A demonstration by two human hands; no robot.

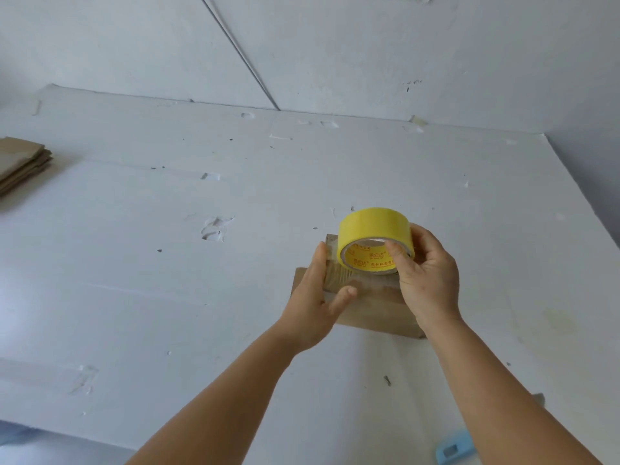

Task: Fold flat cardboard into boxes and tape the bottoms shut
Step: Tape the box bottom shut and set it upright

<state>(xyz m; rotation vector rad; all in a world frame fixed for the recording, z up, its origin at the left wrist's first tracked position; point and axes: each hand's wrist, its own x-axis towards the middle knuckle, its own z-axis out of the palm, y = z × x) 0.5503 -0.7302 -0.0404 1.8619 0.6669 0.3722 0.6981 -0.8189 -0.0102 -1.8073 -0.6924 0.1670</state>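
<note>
From the head camera I look down on a white desk [134,263], its top scuffed, dented and dotted with small dark specks. Behind it stand plain white wall panels [335,45] with a thin dark seam running diagonally down to the desk's back edge.

At the far left edge of the desk lies a stack of flat cardboard [20,162], brown, several sheets deep, well apart from the work. At the bottom right a small light-blue tool [454,448] pokes into view, partly cut off by the frame; I cannot tell what it is.

Just right of centre sits the cardboard box [375,310], small and brown, resting on the desk with its taped side up. A shiny band of clear tape [339,273] runs across its top face.

My left hand [318,297] lies on the left part of the box, fingers stretched along the far left edge and thumb laid across the top near the tape; its grip is loose and flat, pressing rather than closing around anything.

My right hand [426,280] has its grip closed on the tape roll [372,239], a wide yellow roll with red print on the inner core. The thumb reaches into the core and the fingers wrap the outside on the right. The roll is tilted toward me, held just above the far end of the box, and the tape appears to run from it onto the box top.

Both forearms are bare and come in from the bottom of the frame.
</note>
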